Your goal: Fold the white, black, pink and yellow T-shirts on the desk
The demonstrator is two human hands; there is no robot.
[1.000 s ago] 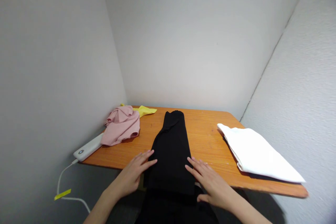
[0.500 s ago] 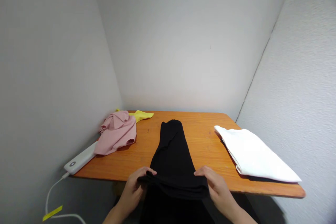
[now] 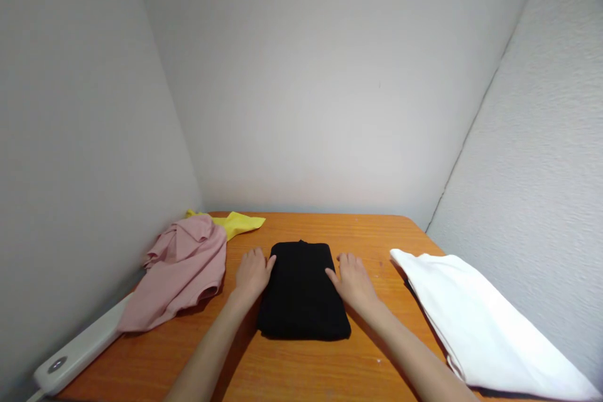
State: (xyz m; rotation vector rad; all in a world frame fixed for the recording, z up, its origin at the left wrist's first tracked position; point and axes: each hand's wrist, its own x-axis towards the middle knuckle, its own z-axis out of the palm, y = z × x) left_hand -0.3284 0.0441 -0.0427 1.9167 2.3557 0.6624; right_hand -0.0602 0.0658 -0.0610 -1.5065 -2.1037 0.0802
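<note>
Here, a black cloth [image 3: 304,292] lies folded on the wooden table [image 3: 292,374]

Pale walls [image 3: 301,88] box the tabletop in, a dark seam [image 3: 463,146] slanting down at right. The cloth sits mid-table, 1 flat bundle. The left hand [image 3: 252,274] and right hand [image 3: 353,279] rest beside it, thumbs at its edges, fingers loose, gripping nothing. A pink cloth [image 3: 186,270] lies left, a white cloth [image 3: 485,320] right.

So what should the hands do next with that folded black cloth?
Probably slide the left hand and right hand slightly under the folded, rectangular black cloth for a grip. It lies in a compact block on the orange-brown wooden table, with one hand at each long side, so holding both sides might keep its folds together.
</note>
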